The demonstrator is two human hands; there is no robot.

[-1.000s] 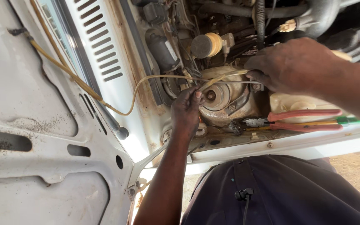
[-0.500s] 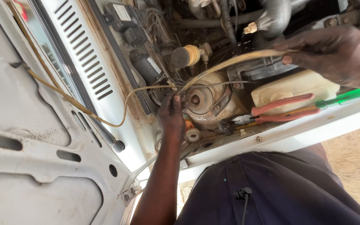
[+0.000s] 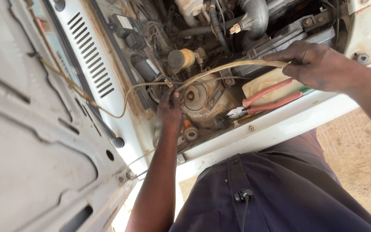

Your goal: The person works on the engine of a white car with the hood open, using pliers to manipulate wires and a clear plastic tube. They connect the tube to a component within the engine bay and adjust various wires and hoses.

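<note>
A thin, see-through yellowish hose (image 3: 220,71) is pulled tight, sloping from nine o'clock up to three o'clock.

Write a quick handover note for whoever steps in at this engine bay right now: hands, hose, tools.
Left hand: fingers pinch the low end of the yellowish hose beside the rusty round housing.
Right hand: grips the hose's other end, raised over the pale plastic reservoir.
Red-handled pliers lie untouched on the reservoir and the white body edge.
Done: hose is held at both ends.
Left: whether the low end is attached cannot be seen behind the fingers.
</note>
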